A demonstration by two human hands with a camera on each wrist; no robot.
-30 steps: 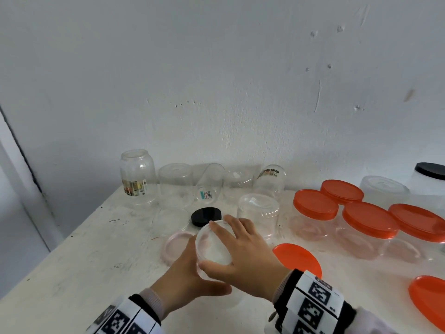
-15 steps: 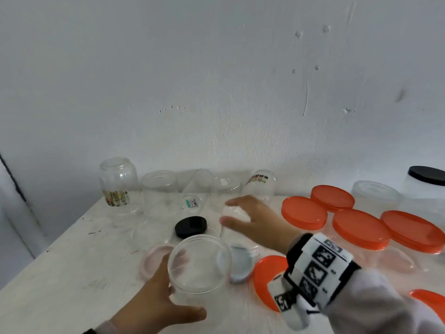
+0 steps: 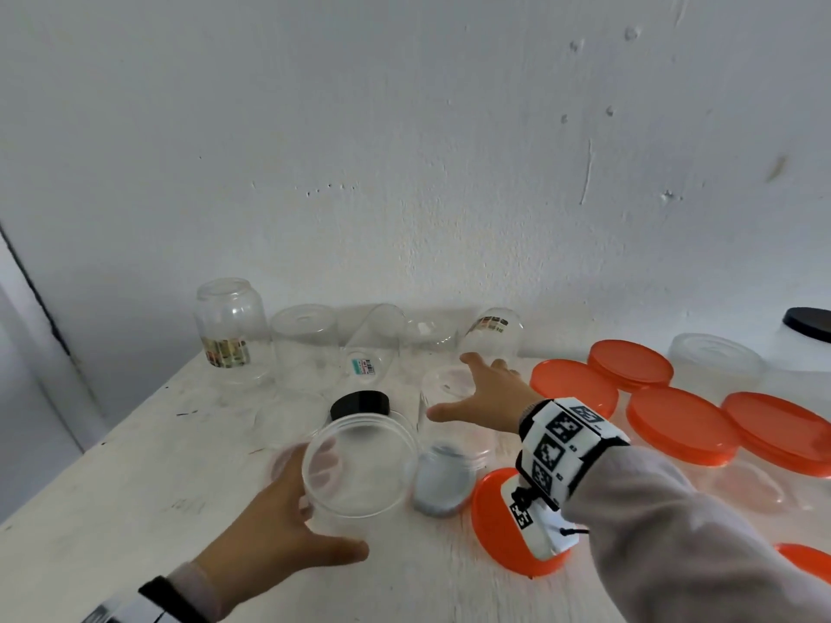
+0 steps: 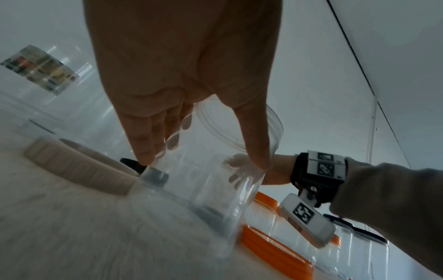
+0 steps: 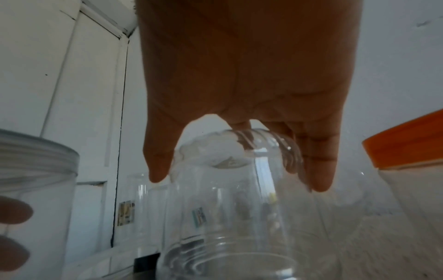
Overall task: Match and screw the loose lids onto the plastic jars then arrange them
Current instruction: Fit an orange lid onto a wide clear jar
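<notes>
From the head view, your left hand (image 3: pixel 274 523) grips the wide clear jar (image 3: pixel 359 465) near the front of the white table (image 3: pixel 112 510), thumb on the near wall and fingers curled round the far side; its mouth is open and bare. Your right hand (image 3: pixel 483 397) reaches out with fingers spread and loose, grasping nothing, over an upside-down clear jar (image 3: pixel 449 397) behind. If you want that one, take it by the body, not the thin base, and lift straight up — the black lid (image 3: pixel 359 403) sits just to its left, and a small clear lid (image 3: pixel 443 481) lies between the two jars. A loose orange lid (image 3: pixel 499 523) lies under your right wrist, so mind your sleeve. A row of clear jars (image 3: pixel 229 330) stands along the wall, and capped orange-lidded jars (image 3: pixel 681 424) crowd the right

From the left wrist, your thumb and fingers (image 4: pixel 146 140) press the jar's clear wall just below the rim (image 4: pixel 275 128); keep that hold firm but light, since thin plastic likely flexes

From the right wrist, your open palm hangs above the upturned jar's base (image 5: pixel 215 151), fingertips (image 5: pixel 321 170) beside it — whether they touch, I cannot tell. An orange-lidded jar (image 5: pixel 407 145) stands close on the right
</notes>
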